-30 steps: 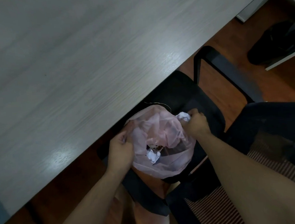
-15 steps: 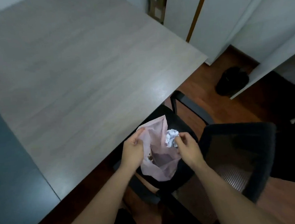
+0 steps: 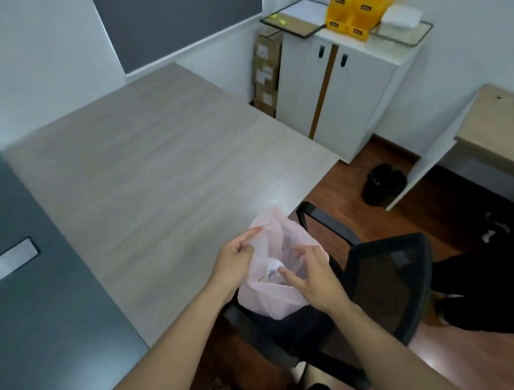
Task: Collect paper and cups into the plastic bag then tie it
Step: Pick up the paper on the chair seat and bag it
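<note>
Office room, with a pale wood table (image 3: 156,178) running away from me and a black chair (image 3: 388,280) drawn up at its near corner. My left hand (image 3: 236,261) pinches the rim of the pink plastic bag (image 3: 270,301) between thumb and forefinger, holding the mouth up and open. My right hand (image 3: 313,278) hovers over that mouth with fingers spread and relaxed, gripping nothing. Just beside its thumb, a crumpled ball of white paper (image 3: 273,267) sits inside the bag. The bag hangs over the chair seat, close to the table edge.

I judge this to be the end of a drop-in. The film looks thin and limp, so I want the left pinch kept high or the mouth will fold shut. Before tying, I would push the paper low to leave slack at the top. Then my right hand can take the opposite rim and gather both sides evenly. I cannot tell whether cups are already inside; the shapes through the film are too blurred.

Farther off stand a white cabinet (image 3: 334,96) and a small black bin (image 3: 382,185) on the floor.
</note>
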Demonstrator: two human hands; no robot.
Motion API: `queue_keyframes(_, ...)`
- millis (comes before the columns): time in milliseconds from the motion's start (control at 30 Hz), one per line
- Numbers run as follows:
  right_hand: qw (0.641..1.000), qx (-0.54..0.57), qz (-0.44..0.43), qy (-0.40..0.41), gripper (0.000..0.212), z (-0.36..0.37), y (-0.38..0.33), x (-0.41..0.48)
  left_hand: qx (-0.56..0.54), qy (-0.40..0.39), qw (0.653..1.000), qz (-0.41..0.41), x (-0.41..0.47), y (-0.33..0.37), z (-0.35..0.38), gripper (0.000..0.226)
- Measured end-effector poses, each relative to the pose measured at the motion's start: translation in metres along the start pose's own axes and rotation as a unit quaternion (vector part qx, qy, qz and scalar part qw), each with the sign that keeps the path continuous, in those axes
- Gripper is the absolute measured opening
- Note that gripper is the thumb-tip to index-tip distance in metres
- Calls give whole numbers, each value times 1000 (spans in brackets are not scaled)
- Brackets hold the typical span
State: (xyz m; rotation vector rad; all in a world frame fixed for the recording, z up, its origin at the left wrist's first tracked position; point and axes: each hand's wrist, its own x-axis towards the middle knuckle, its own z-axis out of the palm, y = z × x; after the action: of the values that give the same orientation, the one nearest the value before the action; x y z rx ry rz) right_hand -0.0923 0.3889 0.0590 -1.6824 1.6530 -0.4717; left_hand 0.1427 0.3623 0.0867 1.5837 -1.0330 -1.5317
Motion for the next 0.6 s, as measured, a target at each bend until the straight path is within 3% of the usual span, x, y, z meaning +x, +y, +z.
queue_keyframes(67, 994, -43, -5, 103, 61, 3, -6, 6, -18, 6, 1000, 12, -15, 27, -11, 57)
queue_keyframes(133, 979, -52, 52, 191, 63, 1, -19, 15, -27, 7, 999, 22, -23, 46, -23, 58)
queue_keyframes(200, 973, -26, 150, 176, 84, 0, -30, 28, -36, 1, 999, 40, -28, 59, -37, 60)
queue_keyframes(267, 967, 38, 236, 84, 98, -3, -39, 40, -56, 3, 997, 56, -32, 70, -52, 61)
queue_keyframes(333, 959, 78, 271, -25, 84, -3, -47, 49, -83, 15, 994, 65, -35, 80, -68, 60)
queue_keyframes(400, 964, 60, 250, -68, 50, -3, -53, 58, -121, 36, 989, 71, -36, 88, -85, 57)
queue_keyframes(467, 973, 65, 218, -41, 34, -4, -67, 70, -158, 64, 983, 75, -35, 95, -105, 53)
queue_keyframes(600, 981, 107, 154, 55, 31, -21, -113, 102, -162, 133, 973, 92, -28, 101, -152, 52)
